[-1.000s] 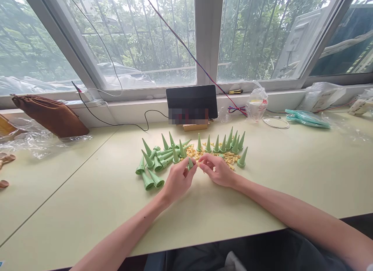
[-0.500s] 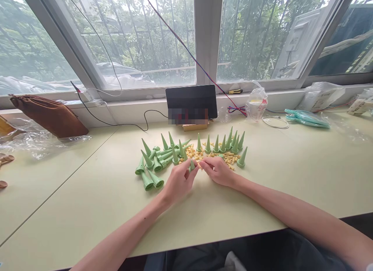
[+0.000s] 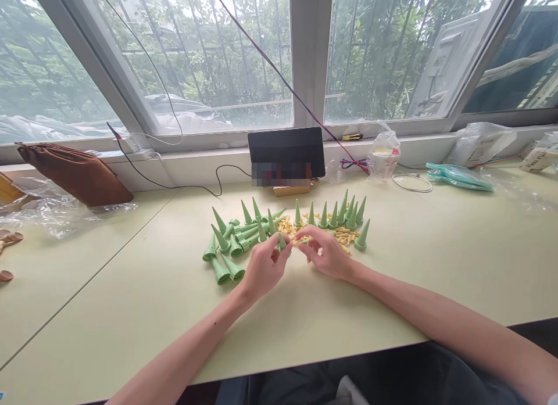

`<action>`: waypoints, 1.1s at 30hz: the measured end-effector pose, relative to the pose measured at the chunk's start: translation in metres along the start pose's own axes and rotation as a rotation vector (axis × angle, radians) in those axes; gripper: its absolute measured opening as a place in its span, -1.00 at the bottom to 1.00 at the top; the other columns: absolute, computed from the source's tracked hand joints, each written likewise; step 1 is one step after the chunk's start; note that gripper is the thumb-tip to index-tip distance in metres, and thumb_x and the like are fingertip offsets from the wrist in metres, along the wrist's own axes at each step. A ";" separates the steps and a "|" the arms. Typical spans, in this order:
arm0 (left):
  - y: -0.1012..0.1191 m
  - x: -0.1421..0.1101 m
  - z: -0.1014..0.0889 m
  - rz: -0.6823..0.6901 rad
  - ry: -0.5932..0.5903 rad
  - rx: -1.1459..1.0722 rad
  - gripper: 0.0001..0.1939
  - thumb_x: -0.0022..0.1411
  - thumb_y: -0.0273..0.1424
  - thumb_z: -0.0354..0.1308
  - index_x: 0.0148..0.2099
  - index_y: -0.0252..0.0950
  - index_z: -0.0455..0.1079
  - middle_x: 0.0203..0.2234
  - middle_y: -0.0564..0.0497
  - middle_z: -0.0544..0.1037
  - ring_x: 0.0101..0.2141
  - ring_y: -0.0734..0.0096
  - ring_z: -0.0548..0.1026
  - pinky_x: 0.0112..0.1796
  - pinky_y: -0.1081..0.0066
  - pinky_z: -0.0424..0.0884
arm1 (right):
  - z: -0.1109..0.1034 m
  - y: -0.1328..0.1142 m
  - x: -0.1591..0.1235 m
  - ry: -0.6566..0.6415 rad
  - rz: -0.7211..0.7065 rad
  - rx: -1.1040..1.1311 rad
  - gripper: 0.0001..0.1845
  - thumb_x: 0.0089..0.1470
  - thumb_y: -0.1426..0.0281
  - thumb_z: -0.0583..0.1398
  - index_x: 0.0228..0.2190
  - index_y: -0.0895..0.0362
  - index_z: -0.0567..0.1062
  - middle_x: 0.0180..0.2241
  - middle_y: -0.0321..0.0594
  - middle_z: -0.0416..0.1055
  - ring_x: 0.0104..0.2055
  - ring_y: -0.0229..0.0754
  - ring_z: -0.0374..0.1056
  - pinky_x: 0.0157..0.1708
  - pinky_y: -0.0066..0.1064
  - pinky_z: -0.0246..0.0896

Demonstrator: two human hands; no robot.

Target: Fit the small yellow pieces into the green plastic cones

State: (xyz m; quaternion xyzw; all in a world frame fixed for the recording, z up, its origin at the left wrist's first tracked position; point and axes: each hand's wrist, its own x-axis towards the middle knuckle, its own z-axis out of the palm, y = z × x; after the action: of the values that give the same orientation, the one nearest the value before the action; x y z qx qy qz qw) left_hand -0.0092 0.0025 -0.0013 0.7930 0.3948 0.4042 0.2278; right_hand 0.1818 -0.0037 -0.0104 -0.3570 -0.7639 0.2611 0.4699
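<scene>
My left hand (image 3: 264,265) is closed around a small green plastic cone (image 3: 282,241), its tip pointing up between thumb and fingers. Close to its right, my right hand (image 3: 329,255) has thumb and forefinger apart, with nothing visible between them. Its fingertips are at the near edge of a pile of small yellow pegs (image 3: 288,226). Behind the right hand, several green cones (image 3: 323,217) stand upright in a loose row. More green cones (image 3: 221,272), some lying and some upright, are heaped beyond and left of my left hand.
A dark tablet (image 3: 286,149) leans on a small box (image 3: 291,190) at the back of the table (image 3: 143,289). A brown pouch (image 3: 82,175) lies at left among clear plastic. A bagged cup (image 3: 384,152), a coiled white cable (image 3: 412,183) and teal packets (image 3: 460,177) are at back right.
My right hand's thumb and forefinger have come apart, and its forefinger has lifted towards the peg pile. My left hand has shifted slightly left with the cone.
</scene>
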 end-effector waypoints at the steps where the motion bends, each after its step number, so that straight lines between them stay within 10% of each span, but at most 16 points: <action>1: 0.000 -0.001 0.000 0.007 -0.007 0.009 -0.88 0.33 -0.33 0.05 -0.26 -0.25 0.29 -0.69 0.23 0.09 -0.68 0.60 0.03 -0.59 0.54 0.03 | 0.000 0.000 0.000 0.002 -0.002 0.000 -0.82 0.26 0.29 0.10 -0.16 0.11 0.39 -0.19 -0.16 0.42 -0.53 -0.38 0.28 -0.51 -0.49 0.29; 33: -0.001 -0.005 0.003 0.044 -0.072 0.061 -0.84 0.35 -0.30 0.03 -0.27 -0.25 0.29 -0.68 0.22 0.11 -0.66 0.58 0.04 -0.57 0.53 0.07 | 0.004 0.008 -0.003 -0.023 0.013 0.018 -0.80 0.28 0.28 0.06 -0.17 0.11 0.40 -0.51 -0.31 0.36 -0.50 -0.28 0.29 -0.47 -0.45 0.28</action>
State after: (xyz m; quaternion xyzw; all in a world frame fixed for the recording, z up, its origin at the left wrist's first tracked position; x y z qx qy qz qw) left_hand -0.0084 -0.0010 -0.0056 0.8222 0.3809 0.3679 0.2087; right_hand 0.1815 -0.0011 -0.0196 -0.3548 -0.7645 0.2750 0.4627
